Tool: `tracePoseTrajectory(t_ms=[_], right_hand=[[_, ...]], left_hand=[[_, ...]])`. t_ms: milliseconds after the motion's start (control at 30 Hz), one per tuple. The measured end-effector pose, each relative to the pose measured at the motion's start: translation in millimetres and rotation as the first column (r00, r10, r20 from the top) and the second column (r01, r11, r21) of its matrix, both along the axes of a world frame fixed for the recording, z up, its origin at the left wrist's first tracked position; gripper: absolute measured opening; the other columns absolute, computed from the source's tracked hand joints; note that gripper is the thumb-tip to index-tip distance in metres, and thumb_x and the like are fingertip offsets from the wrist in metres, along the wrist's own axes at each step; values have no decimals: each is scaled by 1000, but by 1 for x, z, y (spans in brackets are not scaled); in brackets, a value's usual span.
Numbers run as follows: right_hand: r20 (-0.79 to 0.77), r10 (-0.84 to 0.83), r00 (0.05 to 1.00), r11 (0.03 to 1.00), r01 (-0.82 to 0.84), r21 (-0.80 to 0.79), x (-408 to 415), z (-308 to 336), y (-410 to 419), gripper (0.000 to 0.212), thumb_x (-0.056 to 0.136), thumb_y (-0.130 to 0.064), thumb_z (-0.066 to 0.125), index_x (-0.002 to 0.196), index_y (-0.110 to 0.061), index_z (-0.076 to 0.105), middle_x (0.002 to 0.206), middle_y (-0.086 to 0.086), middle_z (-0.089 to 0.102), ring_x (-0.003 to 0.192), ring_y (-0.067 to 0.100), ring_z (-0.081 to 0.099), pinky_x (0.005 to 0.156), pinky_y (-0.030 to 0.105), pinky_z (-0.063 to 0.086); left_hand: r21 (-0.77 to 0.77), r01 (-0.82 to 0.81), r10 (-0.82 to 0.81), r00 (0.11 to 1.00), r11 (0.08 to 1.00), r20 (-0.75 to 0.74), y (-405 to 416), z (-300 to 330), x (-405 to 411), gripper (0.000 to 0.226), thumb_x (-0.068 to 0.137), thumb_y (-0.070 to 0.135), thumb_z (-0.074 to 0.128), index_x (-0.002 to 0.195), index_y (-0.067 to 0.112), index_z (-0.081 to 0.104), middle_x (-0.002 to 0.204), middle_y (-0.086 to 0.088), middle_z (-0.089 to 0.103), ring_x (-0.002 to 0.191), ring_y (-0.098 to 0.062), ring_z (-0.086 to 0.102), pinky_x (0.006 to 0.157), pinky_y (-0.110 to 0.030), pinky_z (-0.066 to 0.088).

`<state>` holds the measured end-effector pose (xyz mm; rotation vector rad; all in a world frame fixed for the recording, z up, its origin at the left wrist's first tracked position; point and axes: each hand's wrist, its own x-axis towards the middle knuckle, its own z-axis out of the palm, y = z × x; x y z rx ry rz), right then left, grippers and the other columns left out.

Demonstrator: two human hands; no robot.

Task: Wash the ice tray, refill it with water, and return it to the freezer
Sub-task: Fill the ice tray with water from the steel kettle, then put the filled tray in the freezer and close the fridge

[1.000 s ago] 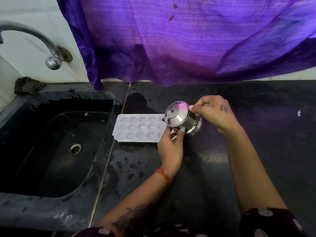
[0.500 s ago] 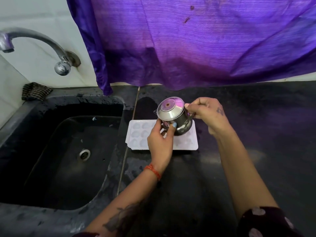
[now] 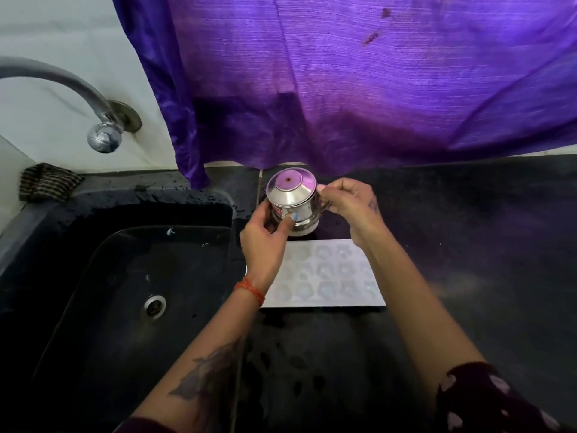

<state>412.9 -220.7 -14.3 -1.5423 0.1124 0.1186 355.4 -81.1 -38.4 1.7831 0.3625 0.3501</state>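
A white ice tray (image 3: 331, 276) lies flat on the black counter (image 3: 468, 245), just right of the sink. Its cells show a pale sheen. Past the tray's far edge is a small steel pot (image 3: 293, 201) with a conical lid, and both hands hold it. My left hand (image 3: 265, 242) wraps round the pot's lower body from the left. My right hand (image 3: 349, 201) grips the pot's right side near its handle. My left forearm covers the tray's left end.
A black sink (image 3: 125, 292) with a steel drain (image 3: 154, 306) fills the left. A curved steel tap (image 3: 100, 132) comes off the white wall above it. A striped cloth (image 3: 46, 182) lies at the sink's back corner. A purple curtain (image 3: 343, 82) hangs over the counter's rear.
The steel pot has gone from tilted over the tray to upright beyond its far edge. Both hands stayed on it. The view shifted, so the tray now appears nearer to me.
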Motion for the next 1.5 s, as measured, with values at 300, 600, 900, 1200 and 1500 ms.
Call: tracePoseTrajectory(t_ms=[300,600,900,1200,1500], right_hand=[[-53,0,999,1000,0,-3,28,-29,23,14,83,-11,69,70,-13,64,78,-1,69,81,11,64,79,27,52],[-60,15,998,997,-11,80,31,-37,27,19,85,-3,62,68,-11,60,88,4,70,87,14,64,88,34,50],[-18,4,1000,997,-6,-81,25,-40,26,14,85,-14,66,73,-18,60,99,6,72,97,18,66,96,42,50],[171,35,985,919,35,-393,-23,-22,-4,42,85,-27,69,123,-15,56,126,0,60,119,13,52,101,27,41],[198,-164,966,666,257,-701,-84,-34,-52,42,85,-26,67,123,-12,57,131,10,53,123,28,42,92,26,32]], left_hand=[[-22,-30,29,998,999,-47,19,-26,33,51,77,14,75,125,13,60,103,9,68,99,-7,64,96,-37,51],[-59,-69,68,997,996,-23,19,-34,39,55,77,6,75,129,8,56,113,5,64,108,-7,61,98,-26,48],[10,-43,43,997,999,-64,18,-30,31,59,78,11,74,132,12,53,116,1,65,108,-10,60,93,-23,48],[144,-18,25,999,989,-46,21,-15,-8,64,81,24,73,138,13,46,135,-4,56,124,-16,52,106,-34,42],[361,-24,94,979,932,-178,31,-27,-62,62,87,35,64,139,8,44,142,-13,47,131,-29,44,108,-36,34]])
